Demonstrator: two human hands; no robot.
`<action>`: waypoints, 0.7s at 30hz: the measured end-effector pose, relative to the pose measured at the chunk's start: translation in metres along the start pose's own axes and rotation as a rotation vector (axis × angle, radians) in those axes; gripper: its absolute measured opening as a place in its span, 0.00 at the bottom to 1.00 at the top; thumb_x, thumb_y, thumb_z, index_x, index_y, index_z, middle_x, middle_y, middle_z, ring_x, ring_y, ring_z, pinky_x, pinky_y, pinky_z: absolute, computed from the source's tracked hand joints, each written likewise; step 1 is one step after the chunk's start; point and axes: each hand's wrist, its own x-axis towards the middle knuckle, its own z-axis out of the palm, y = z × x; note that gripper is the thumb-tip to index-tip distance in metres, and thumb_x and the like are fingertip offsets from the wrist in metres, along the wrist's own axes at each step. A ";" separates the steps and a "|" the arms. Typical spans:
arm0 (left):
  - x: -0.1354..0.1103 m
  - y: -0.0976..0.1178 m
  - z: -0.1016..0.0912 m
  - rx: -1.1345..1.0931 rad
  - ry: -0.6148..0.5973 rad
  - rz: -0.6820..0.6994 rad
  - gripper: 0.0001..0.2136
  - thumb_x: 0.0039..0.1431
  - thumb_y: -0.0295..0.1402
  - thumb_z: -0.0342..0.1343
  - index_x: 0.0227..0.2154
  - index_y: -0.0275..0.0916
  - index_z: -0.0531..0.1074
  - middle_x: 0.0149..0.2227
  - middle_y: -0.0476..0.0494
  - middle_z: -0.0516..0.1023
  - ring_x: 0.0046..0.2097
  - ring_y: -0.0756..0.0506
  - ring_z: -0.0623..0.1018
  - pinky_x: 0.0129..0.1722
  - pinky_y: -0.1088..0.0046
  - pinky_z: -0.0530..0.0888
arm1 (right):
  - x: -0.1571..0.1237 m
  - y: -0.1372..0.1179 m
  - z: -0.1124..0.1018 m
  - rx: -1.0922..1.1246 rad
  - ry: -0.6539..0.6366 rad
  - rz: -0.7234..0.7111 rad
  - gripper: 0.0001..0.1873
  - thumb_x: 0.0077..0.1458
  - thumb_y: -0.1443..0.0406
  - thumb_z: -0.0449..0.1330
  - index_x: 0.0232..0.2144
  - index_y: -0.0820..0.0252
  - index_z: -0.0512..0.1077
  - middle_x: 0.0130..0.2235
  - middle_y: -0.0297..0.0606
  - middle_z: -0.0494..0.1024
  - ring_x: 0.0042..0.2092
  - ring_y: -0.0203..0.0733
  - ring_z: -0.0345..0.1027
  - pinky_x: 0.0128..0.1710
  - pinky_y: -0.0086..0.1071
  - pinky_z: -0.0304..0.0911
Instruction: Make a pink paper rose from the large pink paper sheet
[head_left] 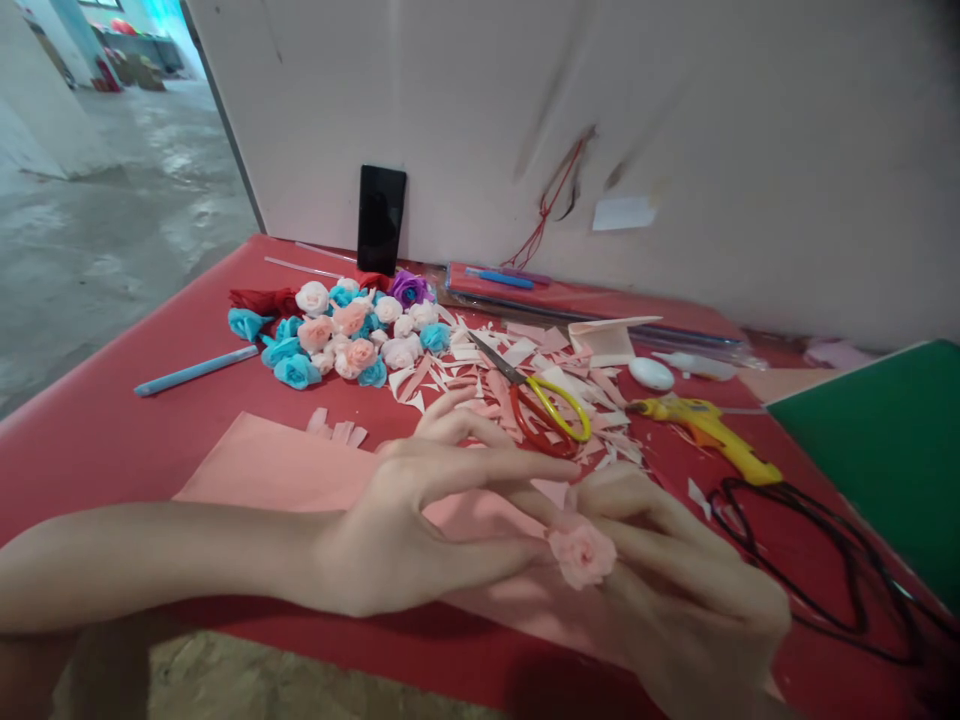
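Observation:
A small pink paper flower (583, 555) is pinched between the fingers of both hands near the table's front. My left hand (420, 510) reaches in from the left, its thumb and fingertips closed on the flower's left side. From the right, the curled fingers of my right hand (675, 560) grip the flower from behind; part of their hold is hidden. A pink paper sheet (277, 460) lies beneath both hands. Beyond them are scissors (551, 405) with one red and one yellow handle, resting on pink and white paper scraps (450, 375).
Finished paper flowers (352, 335) are heaped at the back left, beside a blue pen (196, 369). A phone (382, 220) leans on the wall. At right are a yellow glue gun (709, 432), its black cable (825, 625), a white oval object (651, 374) and a green board (885, 450).

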 end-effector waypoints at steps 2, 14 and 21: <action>0.000 -0.001 0.002 -0.038 0.020 -0.026 0.13 0.50 0.25 0.58 0.41 0.36 0.69 0.31 0.46 0.81 0.36 0.48 0.70 0.48 0.66 0.63 | -0.001 0.000 0.001 0.000 0.002 0.026 0.11 0.44 0.76 0.59 0.22 0.53 0.73 0.20 0.31 0.69 0.24 0.36 0.63 0.20 0.29 0.64; 0.001 -0.006 0.002 -0.158 0.073 -0.308 0.15 0.46 0.25 0.61 0.39 0.39 0.72 0.28 0.49 0.78 0.40 0.48 0.72 0.45 0.70 0.68 | 0.000 0.000 0.007 0.136 0.070 0.448 0.08 0.38 0.71 0.64 0.20 0.51 0.77 0.23 0.30 0.80 0.24 0.40 0.73 0.23 0.28 0.72; 0.003 -0.002 0.001 -0.260 0.097 -0.423 0.15 0.44 0.23 0.61 0.38 0.38 0.72 0.27 0.51 0.79 0.34 0.49 0.77 0.41 0.72 0.73 | -0.004 0.001 0.008 0.230 0.137 0.686 0.05 0.35 0.66 0.67 0.21 0.51 0.78 0.25 0.31 0.81 0.28 0.42 0.75 0.26 0.30 0.73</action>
